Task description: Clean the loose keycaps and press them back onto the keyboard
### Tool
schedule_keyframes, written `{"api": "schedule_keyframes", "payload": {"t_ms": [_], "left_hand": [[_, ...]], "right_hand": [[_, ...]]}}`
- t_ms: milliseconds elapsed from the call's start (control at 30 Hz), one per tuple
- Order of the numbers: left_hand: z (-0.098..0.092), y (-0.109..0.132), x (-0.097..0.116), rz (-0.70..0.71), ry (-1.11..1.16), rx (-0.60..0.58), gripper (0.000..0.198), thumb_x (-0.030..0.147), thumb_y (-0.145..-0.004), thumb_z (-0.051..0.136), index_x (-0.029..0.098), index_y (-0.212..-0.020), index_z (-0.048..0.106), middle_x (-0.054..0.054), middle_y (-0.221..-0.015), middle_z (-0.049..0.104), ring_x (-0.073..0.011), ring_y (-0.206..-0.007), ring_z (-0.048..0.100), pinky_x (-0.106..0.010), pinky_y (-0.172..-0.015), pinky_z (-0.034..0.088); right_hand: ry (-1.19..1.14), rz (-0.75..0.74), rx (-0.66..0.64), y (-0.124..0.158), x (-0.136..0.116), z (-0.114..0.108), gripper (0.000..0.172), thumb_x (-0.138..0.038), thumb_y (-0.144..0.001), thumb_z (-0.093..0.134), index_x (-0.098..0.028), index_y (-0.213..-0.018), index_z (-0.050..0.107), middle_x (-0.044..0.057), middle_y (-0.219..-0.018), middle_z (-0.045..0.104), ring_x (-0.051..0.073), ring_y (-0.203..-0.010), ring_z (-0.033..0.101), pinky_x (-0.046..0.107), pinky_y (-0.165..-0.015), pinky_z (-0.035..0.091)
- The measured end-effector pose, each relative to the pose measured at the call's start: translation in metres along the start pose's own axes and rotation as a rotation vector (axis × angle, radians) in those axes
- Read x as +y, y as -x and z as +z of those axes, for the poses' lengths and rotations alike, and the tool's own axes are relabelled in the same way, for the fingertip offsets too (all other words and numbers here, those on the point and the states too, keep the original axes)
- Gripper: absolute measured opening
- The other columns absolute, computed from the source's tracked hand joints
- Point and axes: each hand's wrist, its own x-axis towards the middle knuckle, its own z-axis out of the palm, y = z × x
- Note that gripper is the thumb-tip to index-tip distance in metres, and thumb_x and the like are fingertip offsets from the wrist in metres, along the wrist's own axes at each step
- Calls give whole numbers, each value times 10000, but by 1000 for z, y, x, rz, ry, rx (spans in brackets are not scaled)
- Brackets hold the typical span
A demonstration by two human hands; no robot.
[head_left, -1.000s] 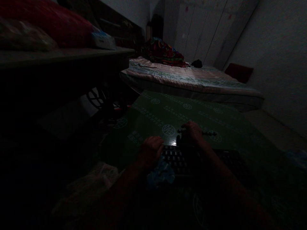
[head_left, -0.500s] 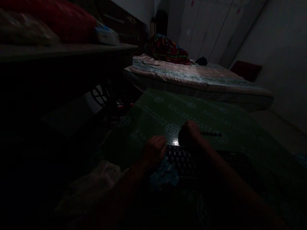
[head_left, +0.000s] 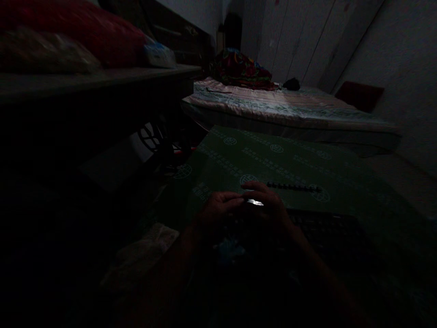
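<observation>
My left hand (head_left: 218,208) and my right hand (head_left: 268,202) meet fingertip to fingertip above the left part of a black keyboard (head_left: 327,228). The left fingers are bent and pressed together. The right fingers curl toward them, the upper ones slightly apart; anything small pinched between the hands is hidden in the dark. Beneath the wrists a crumpled blue cloth (head_left: 229,249) shows dimly. Just beyond the keyboard lies a row of small black pieces that look like keycaps (head_left: 293,187), on a green printed board (head_left: 218,159).
A pale crumpled plastic bag (head_left: 146,250) lies left of my left forearm. On the left stands a high table (head_left: 184,70) with a red bundle (head_left: 88,36); a spoked wheel (head_left: 150,136) shows below. Behind the board is a bed (head_left: 290,105). The room is very dark.
My right hand has come back from the left end of the black row toward my left hand, uncovering more of the row. The view has shifted slightly.
</observation>
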Motion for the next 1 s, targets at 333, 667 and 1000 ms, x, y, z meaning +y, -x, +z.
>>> {"api": "schedule_keyframes", "payload": {"t_ms": [333, 667, 1000], "left_hand": [[-10, -1, 2, -118, 179, 4, 258, 243, -552, 800, 114, -751, 696, -34, -635, 660, -126, -508, 597, -223, -485, 468], [-15, 0, 9, -104, 161, 137, 249, 147, -556, 781, 125, -782, 677, -29, -628, 675, -105, -508, 595, -185, -486, 436], [-16, -2, 13, -44, 187, 185, 314, 143, -536, 788, 147, -806, 628, -20, -636, 676, -102, -494, 593, -182, -480, 447]], "right_hand": [[-228, 81, 139, 4, -6, 22, 125, -217, -764, 630, -205, -880, 678, 71, -921, 655, 168, -837, 630, 281, -717, 508], [11, 73, 117, 23, -20, 23, 211, -301, -808, 577, -173, -972, 610, 78, -861, 654, 178, -793, 594, 306, -695, 478], [351, -240, -215, 50, -15, 66, 203, -341, -828, 577, -226, -994, 593, 87, -1069, 588, 220, -1063, 463, 408, -892, 383]]}}
